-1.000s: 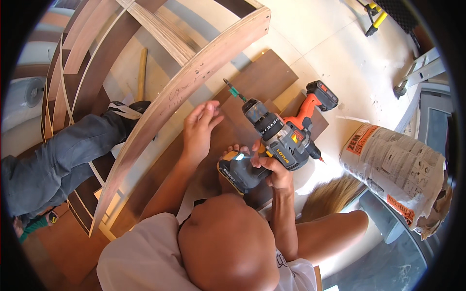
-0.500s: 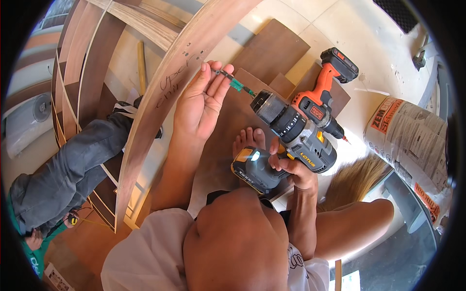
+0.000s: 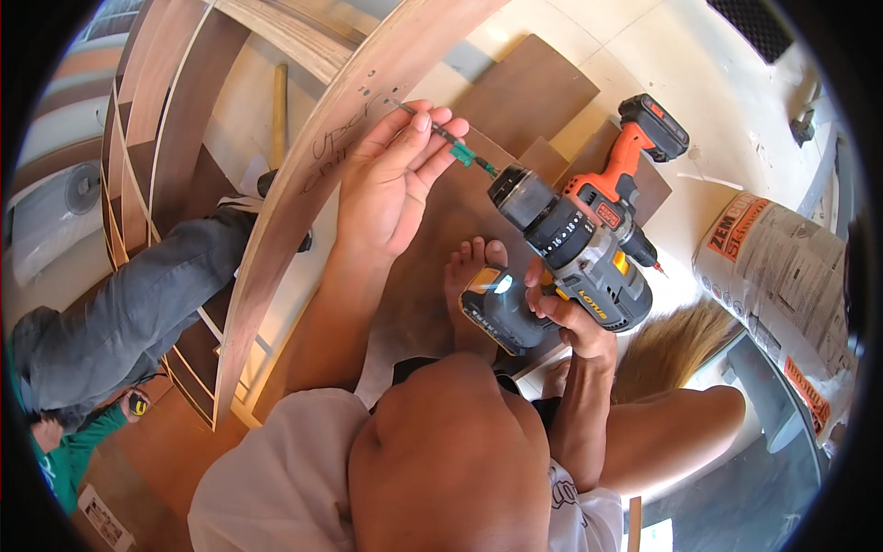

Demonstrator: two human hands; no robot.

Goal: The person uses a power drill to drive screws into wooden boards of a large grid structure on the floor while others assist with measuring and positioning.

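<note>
My right hand (image 3: 584, 327) is wrapped round the handle of a grey and black cordless drill (image 3: 589, 262), its chuck pointing up and left. A long thin bit with a green collar (image 3: 463, 154) sticks out of the chuck. Beside the bit's dark front end is my left hand (image 3: 391, 189), palm up, with thumb and fingers closing lightly on the shaft. The bit's tip points at the face of a brown wooden panel (image 3: 303, 179) that bears handwriting and several small dark holes. Whether the tip touches the panel I cannot tell.
An orange and black drill (image 3: 602, 175) lies beyond mine, on brown boards (image 3: 529, 92). To the right are a printed sack (image 3: 777, 285) and broom bristles (image 3: 681, 345). Left of the panel, another person's grey-trousered leg (image 3: 138, 285) and a hand with a tape measure (image 3: 138, 403) show.
The drill and both my hands have shifted slightly right. My left thumb has come over against the bit's shaft. The other person's hand and tape measure have moved slightly.
</note>
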